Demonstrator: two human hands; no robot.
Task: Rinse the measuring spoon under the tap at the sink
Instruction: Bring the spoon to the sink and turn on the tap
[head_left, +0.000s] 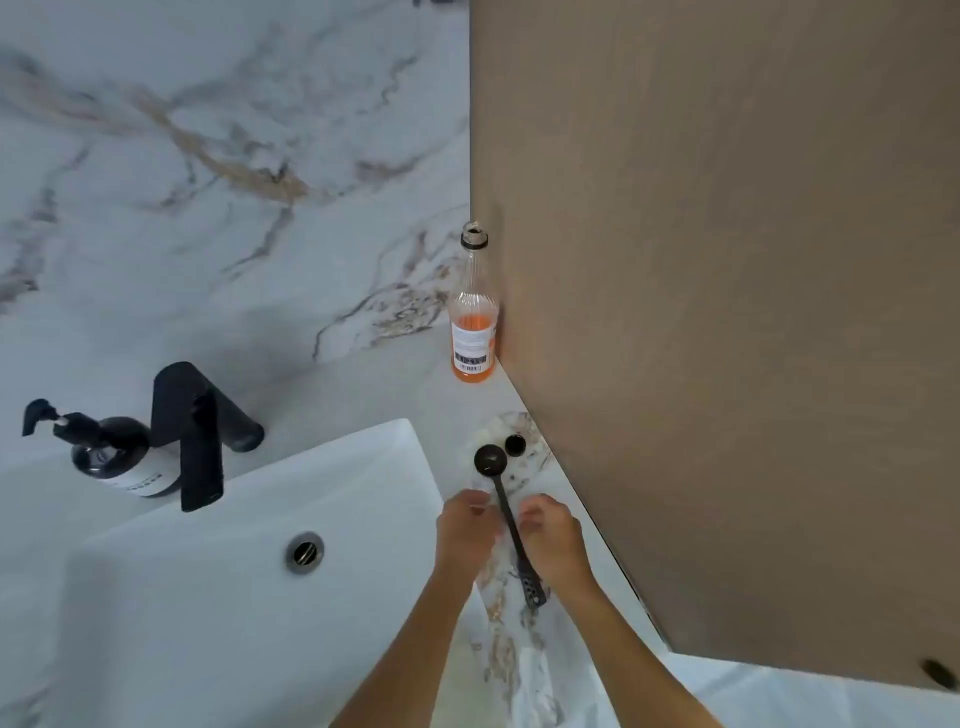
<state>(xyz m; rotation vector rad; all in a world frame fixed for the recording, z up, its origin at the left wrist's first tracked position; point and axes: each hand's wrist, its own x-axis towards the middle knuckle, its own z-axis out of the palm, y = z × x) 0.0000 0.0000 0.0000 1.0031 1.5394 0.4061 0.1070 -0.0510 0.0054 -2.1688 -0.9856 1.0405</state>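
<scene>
Both hands, left hand and right hand, are seemingly pinching the measuring spoon right of the sink; carrying it under the tap is coming next.

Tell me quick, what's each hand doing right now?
Left hand: fingers curled beside the measuring spoon handle; grip cannot be told.
Right hand: the same, on the other side.

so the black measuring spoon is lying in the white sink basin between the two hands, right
Not quite: the head view shows the measuring spoon lying on the marble counter right of the sink, between the left hand and right hand.
</scene>
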